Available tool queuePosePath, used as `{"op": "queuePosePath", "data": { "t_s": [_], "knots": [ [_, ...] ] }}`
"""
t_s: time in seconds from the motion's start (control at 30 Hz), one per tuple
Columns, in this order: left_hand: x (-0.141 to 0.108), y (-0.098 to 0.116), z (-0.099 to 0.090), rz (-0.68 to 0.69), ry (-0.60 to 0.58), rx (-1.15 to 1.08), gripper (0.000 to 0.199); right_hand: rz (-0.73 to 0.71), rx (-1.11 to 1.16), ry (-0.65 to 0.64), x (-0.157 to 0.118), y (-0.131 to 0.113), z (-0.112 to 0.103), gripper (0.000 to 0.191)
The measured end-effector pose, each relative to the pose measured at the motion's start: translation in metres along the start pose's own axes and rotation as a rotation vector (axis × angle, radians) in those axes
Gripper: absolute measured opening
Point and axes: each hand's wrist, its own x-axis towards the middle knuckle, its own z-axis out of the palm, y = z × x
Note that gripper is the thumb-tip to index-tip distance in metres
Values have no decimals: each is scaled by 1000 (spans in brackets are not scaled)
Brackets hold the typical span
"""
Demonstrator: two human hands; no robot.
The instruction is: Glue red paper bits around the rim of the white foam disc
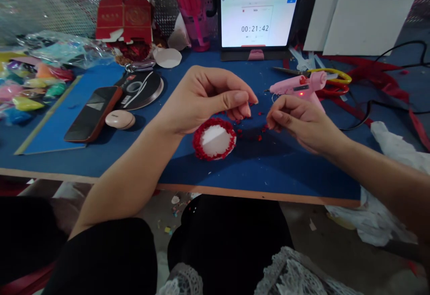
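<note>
My left hand (215, 95) hovers above a white disc (215, 140) rimmed with crumpled red pieces. Its thumb and fingertips are drawn together; whatever they may hold is too small to tell. My right hand (295, 120) is closed in a pinch, low over the blue table, next to some small red bits (260, 137). What lies between its fingers is hidden. Just behind that hand a pink glue gun (295, 86) with a lit orange light rests on the table, its nozzle towards the left.
Scissors with red and yellow handles (336, 76) and red ribbon (379, 84) lie at the right, with a black cable. A tablet (260, 15) and a pink tumbler (196, 17) stand behind. To the left are a ribbon spool (144, 89), a phone (94, 113) and a small pink case (120, 119).
</note>
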Motion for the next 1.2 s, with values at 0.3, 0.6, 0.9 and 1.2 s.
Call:
{"op": "queuePosePath", "data": {
  "t_s": [0.3, 0.6, 0.9, 1.2],
  "knots": [
    [-5, 4, 32, -33, -152, -73, 7, 18, -84, -232, -5, -6, 19, 23],
    [11, -12, 0, -29, -131, 187, 28, -14, -195, -278, -7, -11, 10, 35],
    [11, -16, -11, -32, -576, 790, 32, -95, -248, -284, -8, -13, 5, 36],
    [11, -20, 0, -78, -626, 740, 21, -98, 54, -253, -10, -7, 9, 36]
  ]
}}
